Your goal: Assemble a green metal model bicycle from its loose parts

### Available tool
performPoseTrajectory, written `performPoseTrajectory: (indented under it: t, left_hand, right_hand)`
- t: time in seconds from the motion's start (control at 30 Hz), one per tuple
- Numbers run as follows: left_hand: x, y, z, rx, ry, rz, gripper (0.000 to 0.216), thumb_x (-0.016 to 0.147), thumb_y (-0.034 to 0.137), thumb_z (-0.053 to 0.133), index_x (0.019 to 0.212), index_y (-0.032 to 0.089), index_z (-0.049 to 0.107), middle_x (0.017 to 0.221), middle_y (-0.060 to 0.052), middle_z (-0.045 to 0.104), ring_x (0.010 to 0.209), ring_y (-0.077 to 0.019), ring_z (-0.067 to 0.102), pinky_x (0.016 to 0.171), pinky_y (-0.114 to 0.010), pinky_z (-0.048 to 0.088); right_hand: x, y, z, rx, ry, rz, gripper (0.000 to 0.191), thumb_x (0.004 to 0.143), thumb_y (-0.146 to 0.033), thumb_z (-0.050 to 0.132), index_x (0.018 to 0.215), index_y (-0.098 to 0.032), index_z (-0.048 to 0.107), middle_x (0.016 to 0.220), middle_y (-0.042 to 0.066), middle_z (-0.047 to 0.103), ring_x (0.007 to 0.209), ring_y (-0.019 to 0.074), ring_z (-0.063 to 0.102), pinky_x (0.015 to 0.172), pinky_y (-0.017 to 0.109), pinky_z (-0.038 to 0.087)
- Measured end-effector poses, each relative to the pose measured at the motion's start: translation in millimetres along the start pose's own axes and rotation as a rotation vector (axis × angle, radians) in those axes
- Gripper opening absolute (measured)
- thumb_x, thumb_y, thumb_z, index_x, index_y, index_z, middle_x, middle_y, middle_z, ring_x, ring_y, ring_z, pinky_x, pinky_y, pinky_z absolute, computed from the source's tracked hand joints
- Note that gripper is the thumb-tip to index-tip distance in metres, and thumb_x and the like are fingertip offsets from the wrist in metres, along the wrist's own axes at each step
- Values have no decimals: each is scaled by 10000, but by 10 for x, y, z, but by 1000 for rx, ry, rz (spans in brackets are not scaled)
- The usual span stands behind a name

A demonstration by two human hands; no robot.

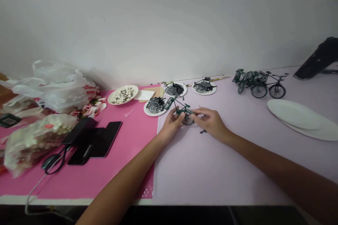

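A small dark-green model bicycle [182, 107] is held upright between my hands at the middle of the table. My left hand [172, 123] grips it near the pedals and lower frame, fingers closed. My right hand [208, 121] pinches at the rear wheel, thumb and fingertips together on the bicycle. A small dark-green part [203, 132] lies on the pale purple surface just below my right hand. Close behind the front wheel stands a white plate [153, 114] of black and grey bicycle parts. Fingers partly hide the bicycle's lower half.
Two more plates of parts, a left one [182, 95] and a right one [208, 93], stand by the wall. Several model bicycles [260, 84] are at back right, near white plates [293, 112]. Phones [111, 139], plastic bags [58, 89] and a bowl of small pieces [135, 91] lie left.
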State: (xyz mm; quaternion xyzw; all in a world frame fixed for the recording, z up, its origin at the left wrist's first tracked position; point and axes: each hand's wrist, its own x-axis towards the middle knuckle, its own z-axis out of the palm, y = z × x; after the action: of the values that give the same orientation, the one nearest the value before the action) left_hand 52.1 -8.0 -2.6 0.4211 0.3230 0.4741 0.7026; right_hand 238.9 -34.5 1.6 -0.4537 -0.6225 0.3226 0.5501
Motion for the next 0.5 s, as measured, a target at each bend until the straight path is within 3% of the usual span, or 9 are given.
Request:
performPoseTrajectory:
  t: [0.13, 0.3, 0.5]
  left_hand:
    - [-1, 30, -15, -6, -10, -30, 743, 735, 389, 930, 1349, 150, 588, 1185, -137, 747, 1059, -226, 718, 1004, -394, 517]
    - [-19, 68, -1, 55, -172, -56, 553, 775, 501, 875, 1116, 82, 759, 1205, -198, 757, 1162, -298, 701, 1071, -431, 489]
    - [-28, 42, 17, 197, -57, 26, 568, 764, 576, 850, 1082, 109, 791, 1130, -167, 786, 1043, -272, 720, 921, -371, 529]
  right_hand:
    - [36, -3, -29, 99, 62, 124, 356, 807, -477, 810, 1026, -200, 844, 978, 81, 778, 644, 150, 646, 517, 290, 565]
    - [42, -10, -32, 156, 46, 222, 447, 759, -496, 839, 1100, -207, 837, 943, 87, 787, 572, 133, 598, 412, 261, 474]
    - [31, -3, -33, 122, 37, 192, 423, 753, -490, 839, 1045, -184, 829, 922, 90, 778, 556, 129, 597, 416, 256, 499]
